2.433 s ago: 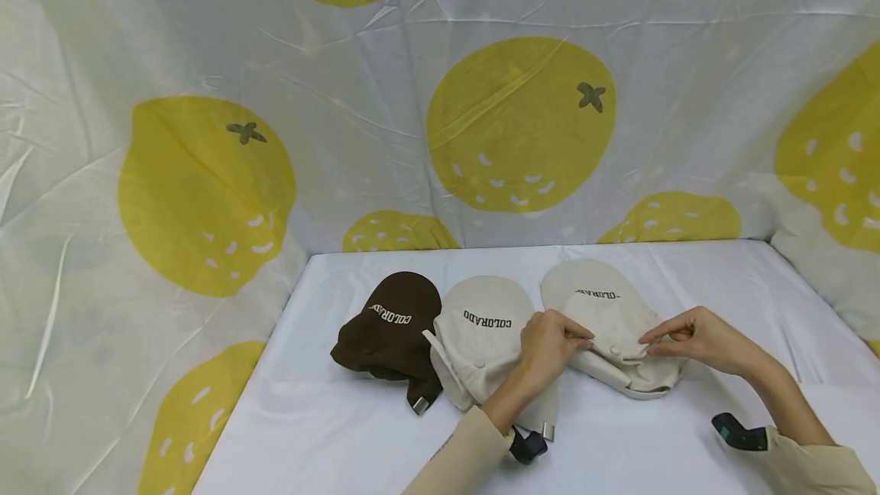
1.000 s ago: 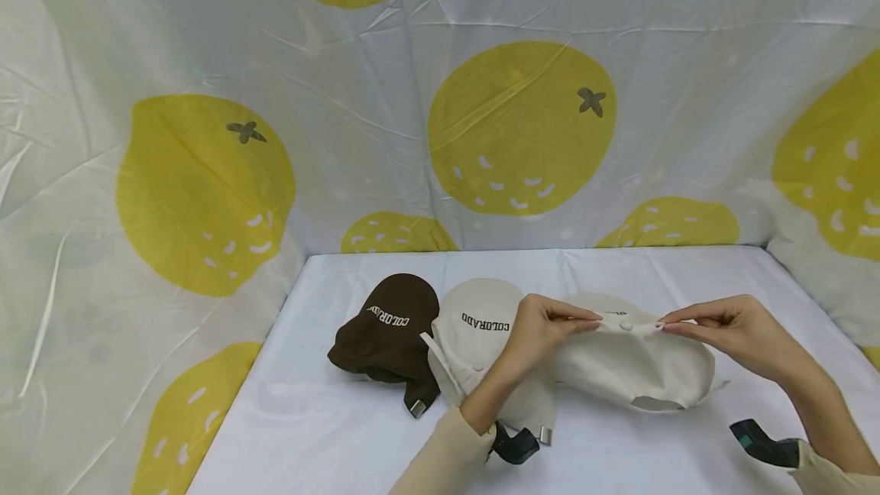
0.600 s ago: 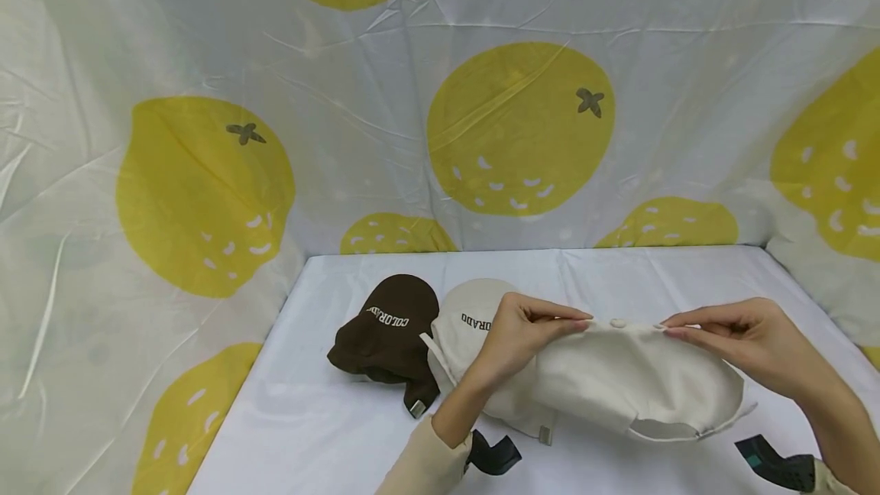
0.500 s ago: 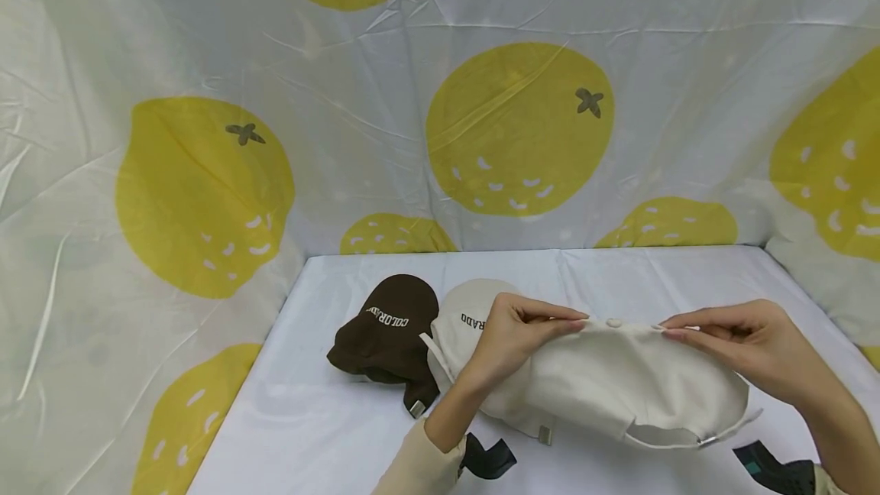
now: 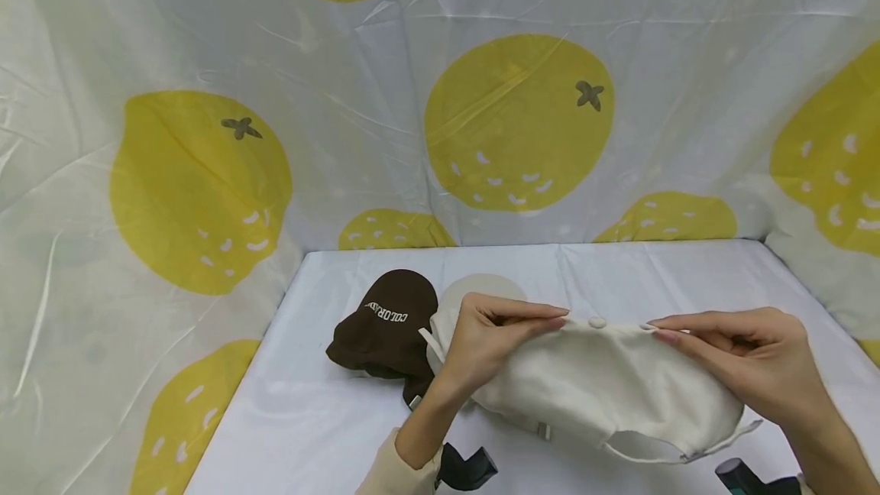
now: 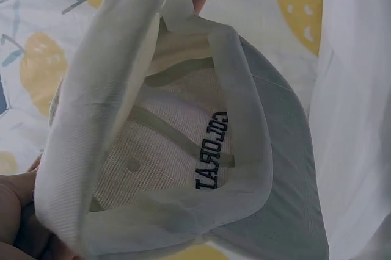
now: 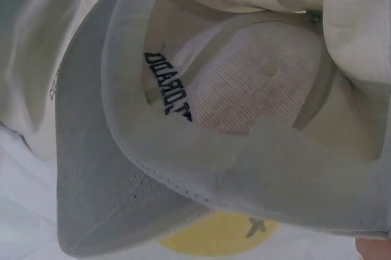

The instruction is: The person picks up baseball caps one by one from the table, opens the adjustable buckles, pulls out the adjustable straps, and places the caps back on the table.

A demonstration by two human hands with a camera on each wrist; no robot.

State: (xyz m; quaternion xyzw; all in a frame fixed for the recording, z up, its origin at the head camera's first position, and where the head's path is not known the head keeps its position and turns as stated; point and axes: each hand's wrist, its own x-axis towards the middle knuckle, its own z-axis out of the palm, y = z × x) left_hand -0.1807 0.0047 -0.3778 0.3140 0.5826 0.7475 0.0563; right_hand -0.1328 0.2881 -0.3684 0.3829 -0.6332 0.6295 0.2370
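Observation:
A cream baseball cap (image 5: 612, 380) hangs in front of me, crown button at the top and back opening with strap facing down toward me. My left hand (image 5: 481, 338) pinches the crown fabric left of the button between thumb and fingers. To the right of the button, my right hand (image 5: 752, 350) pinches the same crown. Both wrist views look into the cap's underside, with dark lettering (image 6: 211, 150) on the inner front and the brim (image 7: 91, 168) to one side. A second cream cap (image 5: 484, 286) lies mostly hidden behind the left hand and the held cap.
A dark brown cap (image 5: 399, 319) with white COLORADO lettering lies at the left on the white-covered table (image 5: 275, 434). Behind the table hangs a white curtain (image 5: 357, 98) with yellow lemon prints. Black wrist devices (image 5: 467, 468) sit at both wrists.
The cream cap, earlier lying at the right with its lettering showing, has been raised by its crown, tipped back-side toward me and shifted left across the middle cap. Both hands kept their pinch.

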